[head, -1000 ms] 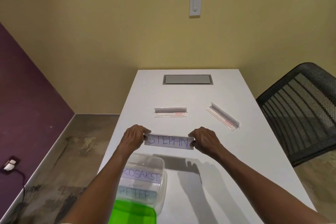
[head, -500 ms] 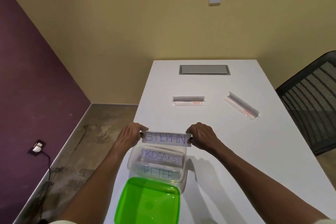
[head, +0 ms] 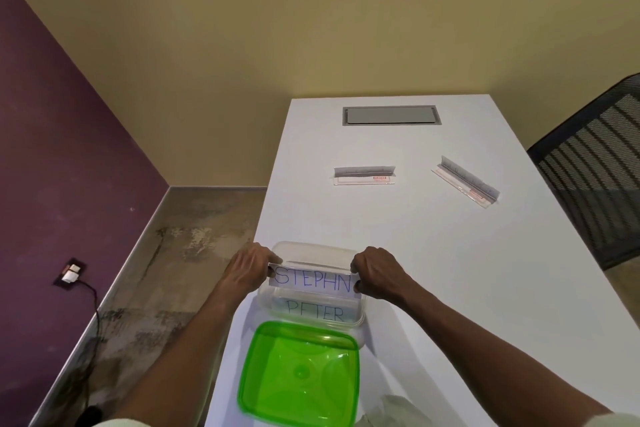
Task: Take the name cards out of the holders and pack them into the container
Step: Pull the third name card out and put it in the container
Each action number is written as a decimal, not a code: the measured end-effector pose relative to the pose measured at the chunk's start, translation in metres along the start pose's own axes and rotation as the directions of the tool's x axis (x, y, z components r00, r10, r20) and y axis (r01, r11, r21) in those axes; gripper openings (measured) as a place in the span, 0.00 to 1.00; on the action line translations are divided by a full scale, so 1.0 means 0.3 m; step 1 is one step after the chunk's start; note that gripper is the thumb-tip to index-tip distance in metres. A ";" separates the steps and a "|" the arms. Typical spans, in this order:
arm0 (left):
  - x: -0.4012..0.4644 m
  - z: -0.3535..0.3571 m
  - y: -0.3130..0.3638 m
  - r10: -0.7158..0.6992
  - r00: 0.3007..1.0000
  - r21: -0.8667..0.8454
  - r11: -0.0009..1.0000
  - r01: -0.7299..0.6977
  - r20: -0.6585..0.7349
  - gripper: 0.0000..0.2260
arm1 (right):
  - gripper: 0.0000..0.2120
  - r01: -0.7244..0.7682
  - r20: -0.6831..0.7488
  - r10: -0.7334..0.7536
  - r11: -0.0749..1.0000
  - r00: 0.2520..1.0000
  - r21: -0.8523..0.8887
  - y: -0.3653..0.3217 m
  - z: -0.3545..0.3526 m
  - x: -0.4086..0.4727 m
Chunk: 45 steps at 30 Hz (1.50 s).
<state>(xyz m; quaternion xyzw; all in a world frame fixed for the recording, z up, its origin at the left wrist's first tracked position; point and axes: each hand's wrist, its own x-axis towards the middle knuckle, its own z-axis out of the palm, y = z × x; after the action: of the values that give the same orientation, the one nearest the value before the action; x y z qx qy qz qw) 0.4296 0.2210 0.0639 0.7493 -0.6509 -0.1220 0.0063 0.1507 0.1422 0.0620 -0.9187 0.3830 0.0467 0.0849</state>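
Both grips pinching white paper name card lettered STEPHN [head: 313, 282]: left hand [head: 250, 270] on its left end, right hand [head: 375, 273] on right end, card level over clear square plastic container [head: 358, 314]. Below grip, inside container: card lettered PETER [head: 315, 313]. Nearer than grip: green translucent lid [head: 299, 374] on white counter [head: 450, 253]. Beyond grip: two clear acrylic holders, one straight ahead [head: 363, 175], one far right, angled [head: 465, 181].

A white name card lettered "STEPHN" [head: 313, 283] is held level over the open clear container [head: 360, 314], which stands near the table's near-left edge with a "PETER" card [head: 314, 313] inside. Two clear holders, one [head: 363, 176] mid-table and one [head: 465, 182] angled toward the right edge, lie well apart from it.
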 end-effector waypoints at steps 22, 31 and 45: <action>0.002 0.061 0.042 0.195 0.976 0.371 0.903 -0.218 0.099 0.19 | 0.05 0.181 0.191 -0.133 0.948 0.973 -0.261 -0.124 0.100 0.025; -0.001 0.061 0.081 0.295 0.950 0.332 0.890 -0.313 0.104 0.19 | 0.12 0.173 0.136 -0.136 0.935 0.981 -0.311 -0.107 0.138 0.037; 0.001 0.090 0.089 0.301 0.941 0.339 0.878 -0.337 0.154 0.18 | 0.07 0.177 0.220 -0.124 0.954 0.968 -0.243 -0.104 0.182 0.044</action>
<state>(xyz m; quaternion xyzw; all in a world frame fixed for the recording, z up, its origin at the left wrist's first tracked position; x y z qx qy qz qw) 0.3984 0.2207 0.0421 0.6132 -0.7762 -0.0339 -0.1427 0.1811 0.1652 0.0103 -0.9389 0.2913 0.1833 0.0054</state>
